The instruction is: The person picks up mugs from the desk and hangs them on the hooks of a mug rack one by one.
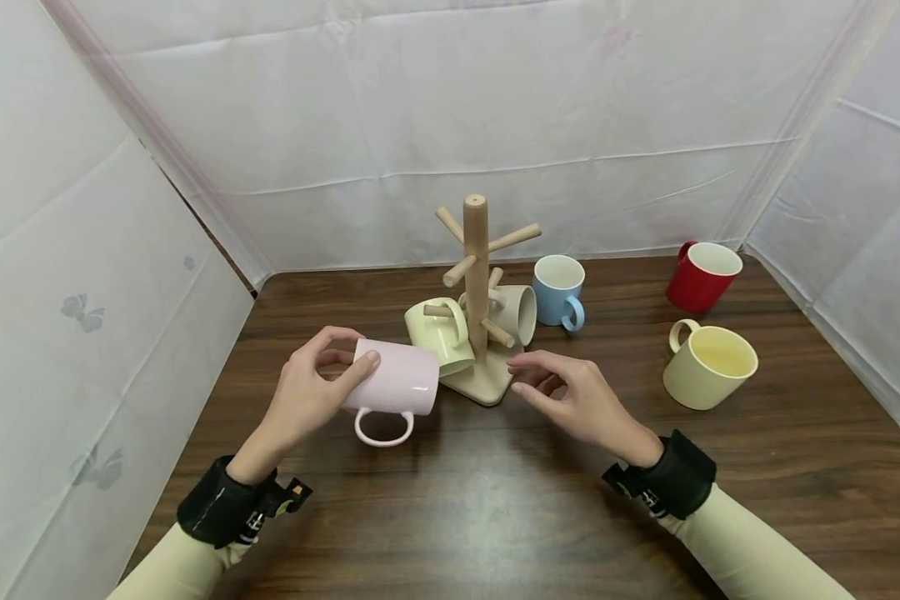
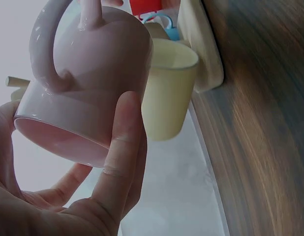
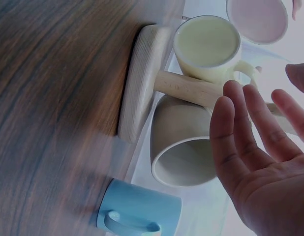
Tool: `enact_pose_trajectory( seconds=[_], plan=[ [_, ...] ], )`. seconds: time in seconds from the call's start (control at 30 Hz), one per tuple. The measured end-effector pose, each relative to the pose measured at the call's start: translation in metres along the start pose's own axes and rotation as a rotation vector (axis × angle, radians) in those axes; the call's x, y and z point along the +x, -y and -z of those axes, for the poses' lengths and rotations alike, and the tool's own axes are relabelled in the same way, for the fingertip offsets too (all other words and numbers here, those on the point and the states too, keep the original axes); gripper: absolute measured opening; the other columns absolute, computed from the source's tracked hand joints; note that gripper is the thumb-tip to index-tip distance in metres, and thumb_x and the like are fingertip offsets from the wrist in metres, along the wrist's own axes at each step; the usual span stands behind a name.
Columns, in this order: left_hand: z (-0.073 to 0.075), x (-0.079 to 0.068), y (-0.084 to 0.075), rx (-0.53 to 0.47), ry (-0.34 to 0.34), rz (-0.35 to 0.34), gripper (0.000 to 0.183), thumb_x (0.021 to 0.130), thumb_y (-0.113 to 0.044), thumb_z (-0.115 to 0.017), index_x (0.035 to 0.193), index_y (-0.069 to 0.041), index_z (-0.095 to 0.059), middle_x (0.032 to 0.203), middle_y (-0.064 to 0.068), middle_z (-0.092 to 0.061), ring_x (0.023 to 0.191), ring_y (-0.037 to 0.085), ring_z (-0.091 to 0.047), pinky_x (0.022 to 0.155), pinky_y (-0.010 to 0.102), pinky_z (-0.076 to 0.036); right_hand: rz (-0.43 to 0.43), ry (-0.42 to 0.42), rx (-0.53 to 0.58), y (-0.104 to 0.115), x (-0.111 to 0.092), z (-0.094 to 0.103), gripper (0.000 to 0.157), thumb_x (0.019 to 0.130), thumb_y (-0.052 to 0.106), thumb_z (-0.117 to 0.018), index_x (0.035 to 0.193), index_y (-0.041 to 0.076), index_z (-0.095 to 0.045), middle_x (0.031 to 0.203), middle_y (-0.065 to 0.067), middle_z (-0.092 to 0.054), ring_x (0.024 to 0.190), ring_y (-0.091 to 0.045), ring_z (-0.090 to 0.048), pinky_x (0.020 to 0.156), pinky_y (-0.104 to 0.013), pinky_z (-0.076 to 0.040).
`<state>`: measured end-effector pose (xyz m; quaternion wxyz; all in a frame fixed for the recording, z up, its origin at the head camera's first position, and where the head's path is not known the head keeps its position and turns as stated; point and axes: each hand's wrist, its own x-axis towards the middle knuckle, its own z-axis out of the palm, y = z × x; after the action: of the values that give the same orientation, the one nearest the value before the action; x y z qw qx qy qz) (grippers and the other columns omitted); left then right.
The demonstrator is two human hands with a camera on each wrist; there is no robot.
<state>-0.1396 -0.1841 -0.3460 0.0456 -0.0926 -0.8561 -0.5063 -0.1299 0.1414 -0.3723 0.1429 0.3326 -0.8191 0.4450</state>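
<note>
Your left grip (image 1: pixel 311 383) holds the pink mug (image 1: pixel 397 375), thumb on its outer wall; the left wrist view shows its mouth facing your palm. You have that mug off the surface (image 1: pixel 457 517), tipped on its side, its handle toward 6 o'clock. From it, the wooden mug rack (image 1: pixel 476 250) stands between 1 and 2 o'clock. Your right grip (image 1: pixel 573 396) is relaxed and fairly wide, thumb apart from the fingers, near the rack at its 4 o'clock.

Taking the rack as your clock centre, you have a pale green mug (image 1: pixel 435 337) hanging by its handle at 9 and a beige mug (image 1: pixel 508 310) hanging at 2, its mouth turned sideways. Past that, also at 2, a blue mug (image 1: pixel 551 300) stands upright. Farther out, your red mug (image 1: pixel 697 283) sits between 2 and 3, and a yellow mug (image 1: pixel 701 375) at 3, its handle toward 11.
</note>
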Motion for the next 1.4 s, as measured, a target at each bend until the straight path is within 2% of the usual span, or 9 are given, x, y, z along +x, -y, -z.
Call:
enact_pose_trajectory(
  seconds=[0.17, 0.33, 0.5, 0.7, 0.8, 0.93, 1.2, 1.33, 1.4],
  plan=[
    [-0.007, 0.001, 0.017, 0.035, -0.019, -0.037, 0.034, 0.082, -0.042, -0.067, 0.108, -0.022, -0.057, 0.098, 0.006, -0.062, 0.082, 0.015, -0.063, 0.062, 0.033, -0.054, 0.014, 0.020, 0.026, 0.000, -0.001, -0.002, 0.032, 0.081, 0.002, -0.068, 0.112, 0.008, -0.061, 0.101, -0.002, -0.065, 0.073, -0.012, -0.061, 0.058, -0.040, -0.054],
    [-0.014, -0.001, 0.019, 0.015, -0.022, -0.061, 0.031, 0.082, -0.042, -0.068, 0.105, -0.025, -0.058, 0.098, 0.004, -0.062, 0.080, 0.016, -0.063, 0.059, 0.036, -0.054, 0.045, 0.033, 0.042, 0.000, -0.002, -0.003, 0.038, 0.079, 0.002, -0.069, 0.116, 0.007, -0.059, 0.105, -0.006, -0.064, 0.075, -0.013, -0.062, 0.059, -0.041, -0.054],
    [-0.022, -0.004, 0.016, -0.022, -0.004, -0.045, 0.029, 0.082, -0.042, -0.068, 0.105, -0.026, -0.058, 0.094, 0.006, -0.063, 0.076, 0.017, -0.063, 0.057, 0.038, -0.054, 0.071, 0.058, 0.059, -0.010, -0.006, -0.008, 0.046, 0.079, 0.006, -0.071, 0.122, 0.006, -0.056, 0.111, -0.005, -0.061, 0.080, -0.013, -0.062, 0.061, -0.041, -0.054],
    [-0.032, -0.008, 0.004, -0.072, 0.029, -0.039, 0.028, 0.084, -0.038, -0.067, 0.105, -0.022, -0.058, 0.096, 0.009, -0.063, 0.078, 0.015, -0.063, 0.058, 0.036, -0.054, 0.077, 0.110, 0.060, -0.029, -0.012, -0.016, 0.066, 0.078, 0.020, -0.074, 0.137, 0.016, -0.043, 0.129, 0.003, -0.051, 0.090, -0.011, -0.060, 0.069, -0.039, -0.054],
    [-0.036, -0.013, -0.012, -0.106, 0.047, -0.049, 0.026, 0.087, -0.030, -0.065, 0.107, -0.015, -0.057, 0.096, 0.013, -0.062, 0.079, 0.017, -0.064, 0.061, 0.036, -0.054, 0.093, 0.124, 0.069, -0.026, -0.012, -0.017, 0.074, 0.076, 0.021, -0.076, 0.140, 0.017, -0.038, 0.133, 0.003, -0.047, 0.093, -0.012, -0.059, 0.072, -0.040, -0.054],
    [-0.044, -0.017, -0.027, -0.137, 0.057, -0.040, 0.025, 0.087, -0.024, -0.063, 0.107, -0.011, -0.056, 0.088, 0.014, -0.064, 0.078, 0.019, -0.063, 0.062, 0.037, -0.053, 0.115, 0.120, 0.092, -0.009, -0.010, -0.012, 0.079, 0.070, 0.012, -0.079, 0.138, 0.009, -0.040, 0.132, -0.001, -0.048, 0.095, -0.014, -0.057, 0.072, -0.044, -0.053],
    [-0.072, -0.010, -0.005, -0.175, 0.064, -0.008, 0.027, 0.086, -0.041, -0.064, 0.106, -0.024, -0.056, 0.088, 0.007, -0.066, 0.082, 0.015, -0.063, 0.060, 0.036, -0.054, 0.160, 0.102, 0.059, 0.007, -0.011, -0.004, 0.091, 0.060, 0.008, -0.085, 0.136, -0.004, -0.036, 0.134, -0.019, -0.041, 0.105, -0.018, -0.052, 0.072, -0.044, -0.053],
    [-0.083, -0.009, -0.007, -0.200, 0.069, -0.015, 0.028, 0.086, -0.041, -0.062, 0.106, -0.023, -0.056, 0.082, 0.005, -0.066, 0.079, 0.015, -0.063, 0.058, 0.036, -0.053, 0.178, 0.100, 0.048, 0.004, -0.014, -0.004, 0.095, 0.058, 0.009, -0.086, 0.136, -0.003, -0.035, 0.137, -0.022, -0.038, 0.113, -0.022, -0.047, 0.073, -0.042, -0.053],
    [-0.083, -0.011, -0.018, -0.231, 0.085, 0.002, 0.027, 0.088, -0.036, -0.062, 0.107, -0.019, -0.055, 0.080, 0.007, -0.067, 0.076, 0.017, -0.063, 0.057, 0.037, -0.053, 0.187, 0.097, 0.050, 0.003, -0.015, -0.004, 0.096, 0.056, 0.009, -0.086, 0.136, -0.004, -0.035, 0.137, -0.023, -0.037, 0.117, -0.025, -0.044, 0.073, -0.043, -0.053]
  ],
)
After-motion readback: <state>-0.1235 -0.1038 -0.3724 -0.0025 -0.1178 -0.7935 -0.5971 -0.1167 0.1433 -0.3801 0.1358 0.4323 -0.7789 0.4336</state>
